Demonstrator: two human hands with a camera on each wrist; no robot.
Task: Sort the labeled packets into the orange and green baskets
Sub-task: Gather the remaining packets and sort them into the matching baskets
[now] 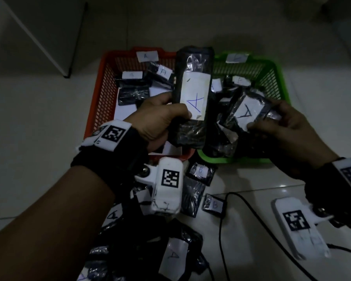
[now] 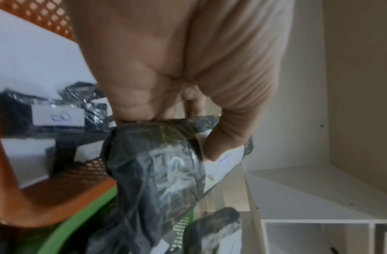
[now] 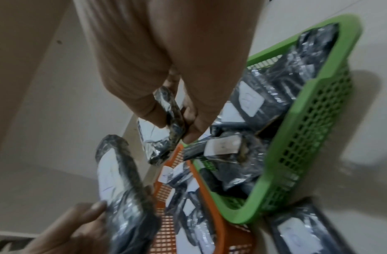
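Left grip: your left hand (image 1: pixel 160 116) is wrapped round the long packet (image 1: pixel 193 94), thumb pressed on the low edge of its white "A" label, fingers behind it. The packet stands upright over the seam between the two baskets.
Right grip: your right hand (image 1: pixel 288 126) pinches the smaller packet (image 1: pixel 245 112), also marked "A", at its side edge; it hangs tilted above the green basket (image 1: pixel 276 78).
Handling: both look like light, soft bundles in crinkly, glossy wrap, likely slippery. Take them across the middle, thumb on the paper label, which should slip less than the film.
Destination: the orange basket (image 1: pixel 103 94), just outboard of your left grip, carries an "A" tag, so both packets probably belong there.
In the way: your left packet stands between your right grip and that basket; its far side is already piled with packets.
Below your wrists: unsorted packets (image 1: pixel 201 173), including "B" ones, and a black cable (image 1: pixel 241 203) on the floor.
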